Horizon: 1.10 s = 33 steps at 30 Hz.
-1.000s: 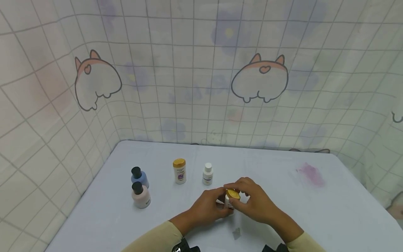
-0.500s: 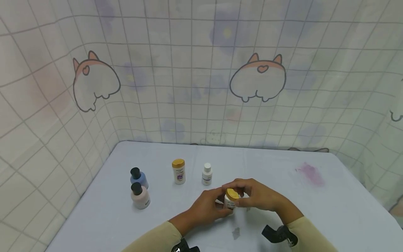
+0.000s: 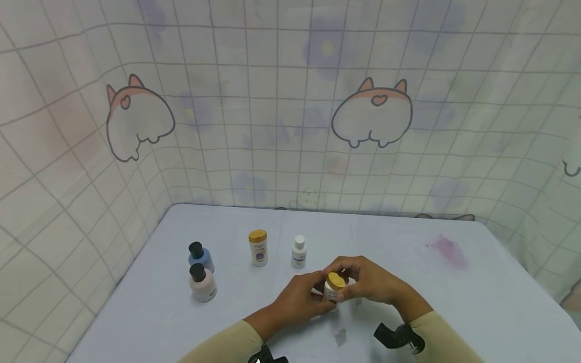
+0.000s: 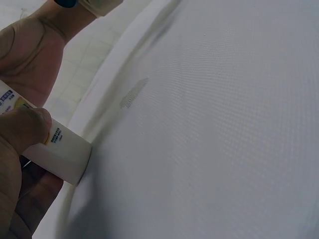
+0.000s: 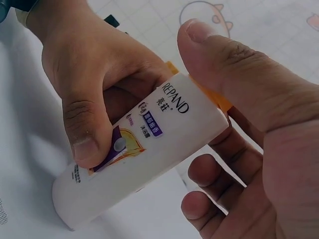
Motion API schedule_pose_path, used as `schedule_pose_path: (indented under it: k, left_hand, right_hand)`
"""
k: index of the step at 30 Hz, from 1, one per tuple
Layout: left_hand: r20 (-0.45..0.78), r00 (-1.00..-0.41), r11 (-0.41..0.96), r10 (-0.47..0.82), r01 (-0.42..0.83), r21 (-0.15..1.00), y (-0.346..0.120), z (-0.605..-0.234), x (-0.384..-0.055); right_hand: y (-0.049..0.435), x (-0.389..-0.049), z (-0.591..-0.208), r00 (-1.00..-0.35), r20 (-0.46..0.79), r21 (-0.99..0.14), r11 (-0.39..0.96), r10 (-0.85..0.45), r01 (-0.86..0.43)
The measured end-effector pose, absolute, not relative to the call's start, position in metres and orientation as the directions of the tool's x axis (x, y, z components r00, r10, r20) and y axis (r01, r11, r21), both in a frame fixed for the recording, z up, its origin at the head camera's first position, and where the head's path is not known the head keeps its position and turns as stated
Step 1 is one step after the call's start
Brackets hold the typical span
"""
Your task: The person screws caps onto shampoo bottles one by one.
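Note:
A white shampoo-type bottle with a yellow cap is between both hands, near the middle front of the table. My left hand grips its body, thumb across the printed label, as the right wrist view shows on the bottle's white side. Around the cap end is my right hand, its thumb against one side and its fingers partly hidden behind. In the left wrist view the bottle's base is close to the tabletop; whether it touches I cannot tell.
Beyond the hands stand a second yellow-capped bottle and a small white bottle. At left, a pink bottle with a black cap stands in front of a blue one. A patterned curtain rises behind the white table.
My right wrist has turned and its forearm shifted, and the thumb has moved from the cap's front to its right side. The left hand and the bottle stay in place.

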<state>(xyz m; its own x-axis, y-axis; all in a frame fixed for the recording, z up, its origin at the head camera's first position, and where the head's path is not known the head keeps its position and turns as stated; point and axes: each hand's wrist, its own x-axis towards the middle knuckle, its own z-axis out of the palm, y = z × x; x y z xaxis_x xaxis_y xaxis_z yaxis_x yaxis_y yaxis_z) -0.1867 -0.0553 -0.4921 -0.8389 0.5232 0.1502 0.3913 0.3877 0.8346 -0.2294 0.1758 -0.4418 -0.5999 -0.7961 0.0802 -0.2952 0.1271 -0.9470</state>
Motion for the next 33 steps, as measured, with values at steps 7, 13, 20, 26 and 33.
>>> schedule_pose_path:
  k: [7, 13, 20, 26, 33]
  left_hand:
    - [0.175, -0.838, 0.392, 0.517, 0.413, 0.822, -0.054, -0.489, -0.185]
    - [0.182, -0.838, 0.390, 0.514, 0.418, 0.820, -0.054, -0.489, -0.185]
    - [0.167, -0.846, 0.392, 0.507, 0.398, 0.829, -0.054, -0.490, -0.184]
    - [0.162, -0.849, 0.380, 0.504, 0.386, 0.841, -0.051, -0.489, -0.183]
    - [0.177, -0.851, 0.379, 0.495, 0.395, 0.837, -0.050, -0.489, -0.184]
  right_hand:
    - [0.171, -0.228, -0.442, -0.652, 0.110, -0.914, 0.182, -0.750, -0.363]
    - [0.172, -0.223, -0.443, -0.678, 0.054, -0.927, 0.216, -0.733, -0.308]
    - [0.181, -0.222, -0.444, -0.617, 0.055, -0.964, 0.120, -0.785, -0.239]
    - [0.181, -0.223, -0.445, -0.622, 0.077, -0.953, 0.127, -0.779, -0.277]
    - [0.174, -0.218, -0.443, -0.719, 0.085, -0.934, 0.195, -0.690, -0.298]
